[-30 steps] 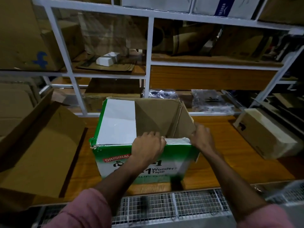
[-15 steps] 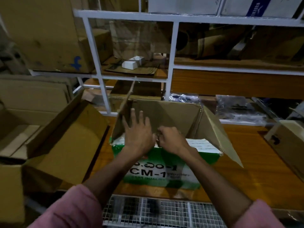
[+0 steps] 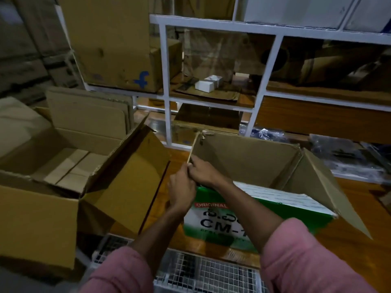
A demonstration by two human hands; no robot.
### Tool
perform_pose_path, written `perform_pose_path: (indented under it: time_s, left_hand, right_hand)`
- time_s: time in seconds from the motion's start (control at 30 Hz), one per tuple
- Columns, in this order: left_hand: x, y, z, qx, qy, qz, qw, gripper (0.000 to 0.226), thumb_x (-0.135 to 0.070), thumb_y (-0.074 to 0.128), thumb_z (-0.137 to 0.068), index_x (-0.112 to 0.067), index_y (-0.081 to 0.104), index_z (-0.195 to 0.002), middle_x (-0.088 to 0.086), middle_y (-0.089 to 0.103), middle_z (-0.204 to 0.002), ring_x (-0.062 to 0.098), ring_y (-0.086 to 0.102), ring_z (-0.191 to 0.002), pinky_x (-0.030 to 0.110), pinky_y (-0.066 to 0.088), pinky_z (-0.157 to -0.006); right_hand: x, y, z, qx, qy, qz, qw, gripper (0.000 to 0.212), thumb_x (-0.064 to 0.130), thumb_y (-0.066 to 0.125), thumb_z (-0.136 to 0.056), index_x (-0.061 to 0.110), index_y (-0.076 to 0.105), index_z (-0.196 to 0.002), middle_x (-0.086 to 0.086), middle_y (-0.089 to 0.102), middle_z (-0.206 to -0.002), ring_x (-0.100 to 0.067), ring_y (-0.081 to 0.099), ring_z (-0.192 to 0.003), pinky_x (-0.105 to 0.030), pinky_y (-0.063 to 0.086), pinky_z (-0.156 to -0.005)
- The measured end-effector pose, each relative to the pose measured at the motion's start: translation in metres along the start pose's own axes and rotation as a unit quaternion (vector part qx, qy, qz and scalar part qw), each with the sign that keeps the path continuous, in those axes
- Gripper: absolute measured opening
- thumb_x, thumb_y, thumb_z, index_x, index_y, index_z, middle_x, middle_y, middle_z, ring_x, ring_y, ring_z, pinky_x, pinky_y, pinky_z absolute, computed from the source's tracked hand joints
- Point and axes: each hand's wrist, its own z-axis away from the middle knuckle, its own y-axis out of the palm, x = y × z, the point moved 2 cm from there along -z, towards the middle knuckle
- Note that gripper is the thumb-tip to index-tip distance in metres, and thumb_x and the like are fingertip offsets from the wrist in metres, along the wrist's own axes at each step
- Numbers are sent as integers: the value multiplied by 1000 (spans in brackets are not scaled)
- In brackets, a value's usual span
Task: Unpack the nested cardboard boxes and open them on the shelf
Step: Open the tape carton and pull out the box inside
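- Head view: a green-and-white printed box (image 3: 243, 220) sits on the wooden shelf (image 3: 357, 235), its flaps open.
- Left hand (image 3: 182, 190) and right hand (image 3: 203, 171) now meet at the box's left flap (image 3: 193, 148), both pinching its edge; half a second ago they rested over the front rim.
- That flap now stands upright.
- A larger open brown box (image 3: 63, 178) sits to the left.

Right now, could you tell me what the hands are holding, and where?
Both the left hand and right hand pinch the green box's left flap near its base.
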Motion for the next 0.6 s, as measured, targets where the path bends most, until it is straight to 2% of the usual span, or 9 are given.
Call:
perform_pose_path:
  time_s: [0.07, 0.17, 0.23, 0.33, 0.4, 0.43, 0.5, 0.53, 0.6]
  left_hand:
    - [-3, 1, -2, -11, 11, -14, 1000, 21, -3, 49, -96, -16, 59, -108, 5, 67, -92, 27, 65, -83, 45, 54, -70]
    - [-9, 5, -8, -17, -4, -33, 999, 33, -2, 53, -95, -10, 58, -126, 13, 68, -117, 33, 65, -102, 47, 53, -83]
    - [-9, 8, -12, -9, -9, -41, 999, 38, -3, 55, -95, -12, 55, -132, 12, 67, -122, 31, 64, -105, 42, 52, -79]
    - [-10, 8, -17, 21, -5, -54, 998, 43, -2, 51, -98, -15, 50, -139, 6, 65, -125, 22, 62, -104, 26, 45, -69]
    - [-16, 6, -21, 43, 25, -57, 997, 45, -5, 48, -100, -14, 46, -145, 5, 61, -134, 24, 59, -116, 35, 52, -84]
    - [-20, 4, -24, 51, 46, -62, 996, 44, -9, 46, -101, -14, 45, -145, 6, 59, -137, 26, 58, -118, 43, 52, -93]
    - [-32, -1, -31, 77, 81, -85, 990, 42, -21, 43, -104, -14, 43, -146, 9, 58, -139, 28, 55, -123, 48, 44, -105]
    - [-39, -2, -34, 96, 89, -101, 986, 45, -27, 41, -106, -14, 40, -149, 11, 55, -144, 29, 51, -129, 50, 39, -110]
    - [-59, -5, -36, 139, 112, -137, 974, 54, -40, 37, -107, -14, 32, -155, 10, 40, -157, 31, 34, -145, 54, 25, -119]
  right_hand:
    - [-2, -2, 0, 17, 1, 5, 1000, 35, 33, 37, -106, 21, 45, -139, -13, 61, -134, -31, 60, -113, -50, 48, -100]
    - [-3, -11, 3, 32, -17, 4, 999, 38, 35, 37, -108, 28, 42, -145, -9, 58, -140, -28, 58, -119, -50, 46, -104]
    - [-12, -19, 3, 27, 5, 8, 1000, 43, 39, 36, -109, 25, 41, -149, -9, 52, -149, -28, 52, -130, -47, 42, -109]
    - [-56, -38, 2, 8, 112, 77, 991, 76, 71, 23, -98, 17, 46, -148, -11, 50, -151, -29, 50, -132, -50, 38, -112]
    - [-89, -53, 6, 11, 184, 127, 975, 98, 87, 16, -85, 14, 56, -135, -12, 57, -141, -31, 57, -124, -59, 39, -110]
    - [-95, -61, 12, 6, 197, 132, 971, 91, 84, 19, -88, 11, 61, -123, -12, 62, -130, -31, 61, -114, -57, 43, -106]
    - [-88, -78, 23, -52, 169, 115, 978, 64, 66, 33, -101, 10, 63, -91, -12, 67, -97, -24, 63, -83, -41, 51, -84]
    - [-81, -88, 27, -89, 146, 109, 979, 55, 57, 39, -104, 11, 61, -81, -10, 64, -83, -22, 59, -71, -35, 48, -71]
    - [-63, -109, 35, -164, 107, 126, 973, 46, 46, 48, -104, 12, 63, -76, -8, 63, -71, -21, 57, -61, -31, 43, -60]
